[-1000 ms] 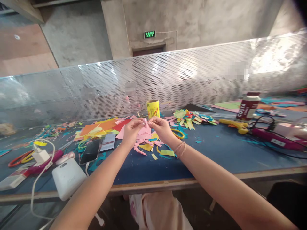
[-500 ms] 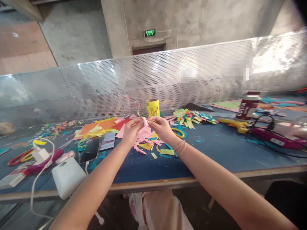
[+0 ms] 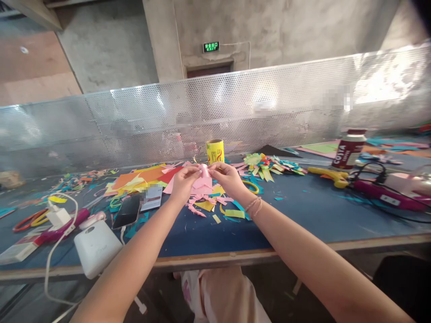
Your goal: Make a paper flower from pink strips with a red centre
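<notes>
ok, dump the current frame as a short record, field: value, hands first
left hand: pinching small pink piece, apparently paper
right hand: pinching the same piece from the other side
below hands: loose pink paper pieces
behind hands: upright yellow printed cylinder
left of hands: black-screened phone lying flat; rounded white plastic block
right of hands: multicoloured fringed paper cluster
far right: upright maroon-and-white bottle
surface: dark blue tabletop
background: perforated grey metal screen; lit green exit sign
</notes>
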The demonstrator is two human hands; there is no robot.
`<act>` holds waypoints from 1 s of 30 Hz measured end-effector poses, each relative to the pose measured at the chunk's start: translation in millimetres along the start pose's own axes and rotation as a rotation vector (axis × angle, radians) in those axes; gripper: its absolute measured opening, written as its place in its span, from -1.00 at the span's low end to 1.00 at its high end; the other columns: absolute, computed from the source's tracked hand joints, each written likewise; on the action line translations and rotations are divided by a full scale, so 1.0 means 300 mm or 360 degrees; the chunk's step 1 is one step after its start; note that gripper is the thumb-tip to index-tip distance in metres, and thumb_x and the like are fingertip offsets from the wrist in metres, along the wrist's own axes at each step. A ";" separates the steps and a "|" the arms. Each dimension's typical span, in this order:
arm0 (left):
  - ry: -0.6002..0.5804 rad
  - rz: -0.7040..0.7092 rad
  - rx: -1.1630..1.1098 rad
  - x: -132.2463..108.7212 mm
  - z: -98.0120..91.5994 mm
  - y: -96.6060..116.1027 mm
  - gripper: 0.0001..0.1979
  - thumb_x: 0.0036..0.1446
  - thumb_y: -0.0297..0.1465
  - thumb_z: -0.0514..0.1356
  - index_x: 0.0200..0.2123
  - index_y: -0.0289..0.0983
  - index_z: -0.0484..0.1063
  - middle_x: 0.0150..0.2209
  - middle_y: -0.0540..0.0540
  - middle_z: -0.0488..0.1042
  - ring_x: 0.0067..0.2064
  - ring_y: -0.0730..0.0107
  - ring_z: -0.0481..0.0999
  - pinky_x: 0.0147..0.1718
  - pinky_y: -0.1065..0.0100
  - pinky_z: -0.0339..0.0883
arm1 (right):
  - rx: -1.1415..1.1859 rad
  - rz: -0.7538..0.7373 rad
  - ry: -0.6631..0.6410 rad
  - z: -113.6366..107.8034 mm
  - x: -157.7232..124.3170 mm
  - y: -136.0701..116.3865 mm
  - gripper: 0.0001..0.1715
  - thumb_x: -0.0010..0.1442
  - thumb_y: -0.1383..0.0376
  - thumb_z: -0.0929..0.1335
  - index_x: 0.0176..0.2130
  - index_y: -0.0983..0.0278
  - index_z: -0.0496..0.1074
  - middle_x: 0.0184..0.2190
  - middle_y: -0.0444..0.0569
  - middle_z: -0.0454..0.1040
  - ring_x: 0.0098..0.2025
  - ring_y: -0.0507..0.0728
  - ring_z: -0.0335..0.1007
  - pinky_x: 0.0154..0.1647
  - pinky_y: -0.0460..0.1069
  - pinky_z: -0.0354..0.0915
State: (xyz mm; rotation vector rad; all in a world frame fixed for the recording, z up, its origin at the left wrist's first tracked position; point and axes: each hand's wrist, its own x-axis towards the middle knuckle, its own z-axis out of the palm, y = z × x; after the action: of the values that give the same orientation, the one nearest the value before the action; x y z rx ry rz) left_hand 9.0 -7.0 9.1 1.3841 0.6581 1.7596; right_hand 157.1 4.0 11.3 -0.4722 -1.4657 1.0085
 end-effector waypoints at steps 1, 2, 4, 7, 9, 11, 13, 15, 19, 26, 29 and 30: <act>0.0024 -0.0007 -0.0015 0.002 -0.002 -0.003 -0.86 -0.24 -0.41 0.35 -0.51 -0.28 0.48 -0.24 -0.08 0.48 -0.16 0.38 0.46 -0.15 0.32 0.31 | 0.0000 0.0003 0.0013 0.000 0.001 0.001 -0.82 -0.07 0.22 0.41 -0.44 0.26 0.39 -0.39 -0.10 0.40 -0.34 0.01 0.28 -0.29 -0.03 0.23; 0.0046 -0.0022 -0.0039 0.004 -0.003 -0.005 -0.86 -0.25 -0.42 0.35 -0.52 -0.28 0.48 -0.24 -0.08 0.48 -0.16 0.38 0.45 -0.14 0.32 0.31 | 0.0004 0.0006 0.0023 0.001 0.001 0.002 -0.82 -0.08 0.22 0.41 -0.45 0.26 0.39 -0.40 -0.11 0.40 -0.34 0.01 0.28 -0.29 -0.03 0.23; 0.0058 -0.0071 -0.0114 0.007 -0.002 -0.007 -0.86 -0.28 -0.43 0.36 -0.53 -0.29 0.48 -0.26 -0.07 0.48 -0.17 0.40 0.46 -0.12 0.32 0.30 | 0.0022 0.0008 0.0041 0.002 0.003 0.005 -0.82 -0.10 0.22 0.42 -0.46 0.26 0.39 -0.40 -0.11 0.40 -0.34 0.01 0.29 -0.28 -0.02 0.24; 0.0014 -0.0137 -0.0242 0.005 0.004 -0.005 -0.85 -0.30 -0.45 0.37 -0.55 -0.30 0.48 -0.30 -0.06 0.49 -0.20 0.42 0.46 -0.11 0.33 0.30 | 0.0082 0.0019 0.0063 0.003 0.003 0.010 -0.81 -0.13 0.23 0.44 -0.49 0.27 0.39 -0.40 -0.11 0.40 -0.34 0.01 0.29 -0.28 -0.03 0.24; 0.0000 -0.0195 -0.0286 0.000 0.007 0.000 -0.84 -0.30 -0.44 0.37 -0.54 -0.30 0.47 -0.33 -0.05 0.50 -0.24 0.43 0.47 -0.14 0.33 0.32 | 0.0154 0.0044 0.0059 0.003 0.003 0.015 -0.79 -0.15 0.23 0.45 -0.51 0.27 0.38 -0.39 -0.11 0.40 -0.34 0.01 0.30 -0.28 -0.03 0.25; 0.0001 -0.0277 -0.0299 -0.005 0.008 0.005 -0.83 -0.27 -0.42 0.37 -0.53 -0.29 0.47 -0.37 -0.03 0.50 -0.29 0.44 0.48 -0.19 0.32 0.34 | 0.0228 0.0073 0.0044 0.002 0.003 0.018 -0.78 -0.16 0.22 0.46 -0.51 0.26 0.38 -0.38 -0.11 0.40 -0.33 0.01 0.30 -0.28 -0.04 0.26; -0.0011 -0.0344 -0.0315 -0.007 0.007 0.008 -0.84 -0.25 -0.41 0.36 -0.52 -0.28 0.47 -0.39 -0.02 0.50 -0.32 0.45 0.48 -0.23 0.33 0.36 | 0.0272 0.0099 0.0037 0.001 0.002 0.018 -0.77 -0.17 0.22 0.46 -0.50 0.26 0.39 -0.40 -0.11 0.39 -0.35 0.00 0.30 -0.30 -0.04 0.26; -0.0020 -0.0367 -0.0341 -0.007 0.005 0.011 -0.85 -0.24 -0.41 0.36 -0.51 -0.27 0.47 -0.37 -0.02 0.51 -0.31 0.45 0.49 -0.25 0.33 0.36 | 0.0286 0.0138 0.0045 0.000 0.002 0.015 -0.76 -0.17 0.22 0.47 -0.47 0.26 0.40 -0.44 -0.13 0.38 -0.37 0.00 0.29 -0.33 -0.05 0.26; 0.0000 -0.0356 -0.0382 0.001 0.000 0.010 -0.84 -0.26 -0.46 0.36 -0.49 -0.28 0.49 -0.32 -0.07 0.53 -0.27 0.39 0.50 -0.22 0.30 0.36 | 0.0303 0.0173 0.0070 0.000 0.003 0.010 -0.74 -0.20 0.25 0.48 -0.46 0.25 0.39 -0.48 -0.16 0.37 -0.39 -0.01 0.29 -0.34 -0.06 0.25; 0.0035 -0.0338 -0.0321 0.003 -0.009 -0.004 -0.87 -0.25 -0.50 0.32 -0.50 -0.26 0.47 -0.44 0.01 0.50 -0.38 0.49 0.48 -0.34 0.38 0.34 | 0.0463 0.0238 0.0007 -0.004 0.005 0.015 -0.77 -0.23 0.32 0.49 -0.49 0.25 0.40 -0.45 -0.17 0.39 -0.38 -0.03 0.30 -0.31 -0.07 0.26; 0.0055 -0.0349 -0.0313 0.001 -0.009 -0.004 -0.87 -0.26 -0.51 0.31 -0.52 -0.26 0.46 -0.48 0.03 0.48 -0.42 0.54 0.46 -0.36 0.42 0.33 | 0.0506 0.0344 -0.0068 -0.001 0.000 0.011 -0.78 -0.22 0.33 0.48 -0.46 0.25 0.43 -0.46 -0.18 0.40 -0.42 -0.05 0.30 -0.31 -0.07 0.26; 0.0060 -0.0357 -0.0305 0.001 -0.010 -0.004 -0.86 -0.27 -0.51 0.31 -0.52 -0.26 0.45 -0.48 0.03 0.47 -0.43 0.54 0.45 -0.37 0.42 0.32 | 0.0512 0.0388 -0.0080 0.001 -0.001 0.009 -0.78 -0.21 0.34 0.48 -0.45 0.25 0.43 -0.47 -0.18 0.39 -0.44 -0.06 0.29 -0.32 -0.07 0.26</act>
State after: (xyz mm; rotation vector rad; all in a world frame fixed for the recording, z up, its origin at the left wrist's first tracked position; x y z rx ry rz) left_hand 6.4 -5.9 7.6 1.1058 0.6218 1.6272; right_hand 156.3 5.2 8.9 -0.3986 -1.2774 1.4315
